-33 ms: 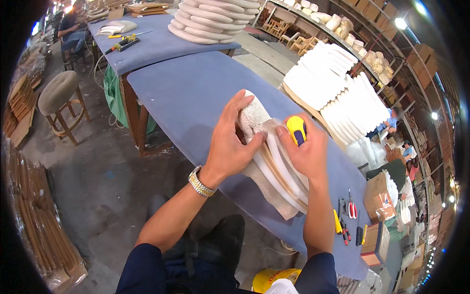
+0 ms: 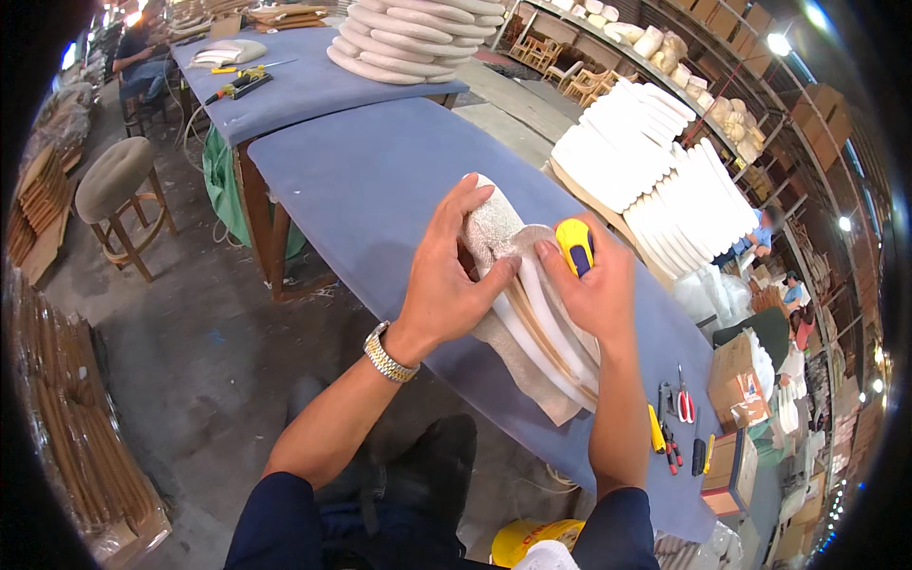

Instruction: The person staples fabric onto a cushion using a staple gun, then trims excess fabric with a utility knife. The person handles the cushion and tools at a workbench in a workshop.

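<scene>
A padded piece [image 2: 488,217] wrapped in light grey fabric slants across the blue-covered table [image 2: 351,171]. White foam [image 2: 528,351] and a narrow brown strip [image 2: 543,332] show along its open underside, and a loose fabric flap [image 2: 524,385] hangs on the near side. My left hand [image 2: 446,275] is closed around its upper end, thumb pressed on the inner edge. With thumb and fingers my right hand [image 2: 600,290] pinches the fabric edge. That same hand also holds a yellow and dark blue utility knife [image 2: 575,245]; its blade cannot be made out.
Pliers [image 2: 684,404], a yellow cutter [image 2: 655,429] and other hand tools lie at the table's right end, beside cardboard boxes [image 2: 736,385]. White padded pieces [image 2: 689,209] are stacked beyond the table. More grey ones [image 2: 408,43] stand on the far table. A stool [image 2: 114,180] is at left.
The fabric edge by my right thumb has shifted slightly and stands up more clearly. Both hands stay in nearly the same place.
</scene>
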